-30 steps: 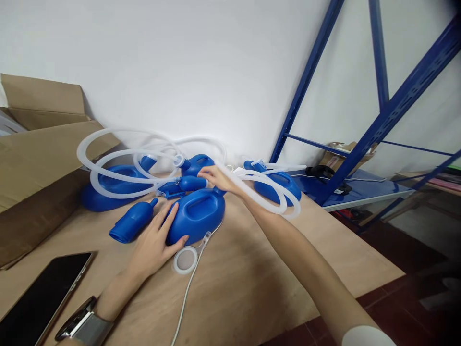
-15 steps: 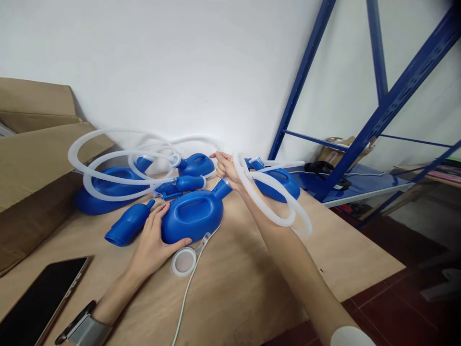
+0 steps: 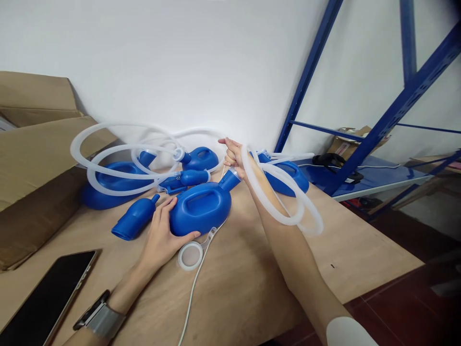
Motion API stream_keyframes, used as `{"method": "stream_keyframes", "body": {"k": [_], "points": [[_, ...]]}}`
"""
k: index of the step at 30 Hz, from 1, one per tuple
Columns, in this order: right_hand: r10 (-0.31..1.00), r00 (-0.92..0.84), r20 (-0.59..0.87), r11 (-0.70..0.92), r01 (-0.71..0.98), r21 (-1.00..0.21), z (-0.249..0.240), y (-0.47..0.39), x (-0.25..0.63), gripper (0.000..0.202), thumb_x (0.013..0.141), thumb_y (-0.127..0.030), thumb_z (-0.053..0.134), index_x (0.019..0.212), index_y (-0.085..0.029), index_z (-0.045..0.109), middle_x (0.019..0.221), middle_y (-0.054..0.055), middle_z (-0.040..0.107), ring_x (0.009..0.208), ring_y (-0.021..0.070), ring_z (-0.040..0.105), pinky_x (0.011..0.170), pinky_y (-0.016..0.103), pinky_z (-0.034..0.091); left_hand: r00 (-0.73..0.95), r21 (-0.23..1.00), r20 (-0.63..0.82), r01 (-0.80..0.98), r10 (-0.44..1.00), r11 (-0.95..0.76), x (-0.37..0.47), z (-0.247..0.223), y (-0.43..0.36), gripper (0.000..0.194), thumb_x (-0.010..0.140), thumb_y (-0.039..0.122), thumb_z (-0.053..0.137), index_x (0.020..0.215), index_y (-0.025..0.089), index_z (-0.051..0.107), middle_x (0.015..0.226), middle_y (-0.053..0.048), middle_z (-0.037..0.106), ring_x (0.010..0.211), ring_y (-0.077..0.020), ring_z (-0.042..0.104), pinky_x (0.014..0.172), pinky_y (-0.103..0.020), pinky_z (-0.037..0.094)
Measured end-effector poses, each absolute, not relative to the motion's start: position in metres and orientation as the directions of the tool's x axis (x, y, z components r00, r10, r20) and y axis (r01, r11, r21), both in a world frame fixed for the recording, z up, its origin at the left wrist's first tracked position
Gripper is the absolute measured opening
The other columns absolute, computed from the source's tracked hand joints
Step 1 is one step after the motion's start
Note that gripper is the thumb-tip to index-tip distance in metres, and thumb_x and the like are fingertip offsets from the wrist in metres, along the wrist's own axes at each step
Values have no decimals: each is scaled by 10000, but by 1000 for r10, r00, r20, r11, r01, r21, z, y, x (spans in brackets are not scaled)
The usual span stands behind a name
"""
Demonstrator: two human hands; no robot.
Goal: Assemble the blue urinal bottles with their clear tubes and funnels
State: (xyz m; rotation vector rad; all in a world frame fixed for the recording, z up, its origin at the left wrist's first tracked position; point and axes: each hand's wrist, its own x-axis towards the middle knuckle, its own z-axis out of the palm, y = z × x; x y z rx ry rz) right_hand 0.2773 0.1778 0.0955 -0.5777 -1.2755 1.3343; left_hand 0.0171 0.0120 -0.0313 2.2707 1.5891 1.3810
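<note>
A blue bottle with a handle hole [image 3: 201, 207] lies on its side on the wooden table, its neck pointing up and right. My left hand [image 3: 165, 230] is wrapped round the bottle's left end, fingers behind and thumb in front. At the neck, my right hand [image 3: 233, 156] is closed with its fingers curled; what it grips there is mostly hidden. Loops of translucent tube [image 3: 288, 218] hang around my right wrist and forearm. A round clear cap [image 3: 190, 255] on a strap rests below the bottle.
More blue bottles [image 3: 283, 179] and coiled tubes [image 3: 108, 168] lie near the wall. A small blue bottle part [image 3: 134, 218] and a phone [image 3: 50, 295] are on the left, beside a cardboard box [image 3: 39, 163]. A blue rack [image 3: 363, 156] stands at the right.
The view has shifted, so the table and its things appear a little further right and higher. Both hands remain at the same bottle.
</note>
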Motion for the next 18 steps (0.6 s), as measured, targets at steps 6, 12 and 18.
{"method": "stream_keyframes", "body": {"k": [6,12,18], "points": [[919,-194,344,254,-378,-890,91,179,279,308,988,-505,697,998,-197,673,459,-157,210,421,70,120,452,216,293,90,479,612,748,786,-459,18,-33,13,997,735,681,846,1525,250,416,1530,-176,536,1469,-425,492,1166,-648,472],[898,-208,388,431,234,-872,107,161,302,352,1027,-519,607,978,-182,700,609,-33,539,563,124,495,587,264,415,101,482,606,743,789,-465,14,-31,12,1007,756,673,829,1568,280,380,1577,-158,514,1498,-427,466,1199,-658,442],[813,-519,265,567,599,-565,115,140,347,382,1018,-496,582,819,-183,675,781,36,689,702,172,584,675,292,440,122,478,583,748,803,-461,6,-27,12,1029,779,683,798,1605,273,343,1611,-165,491,1516,-426,452,1237,-668,397]]}}
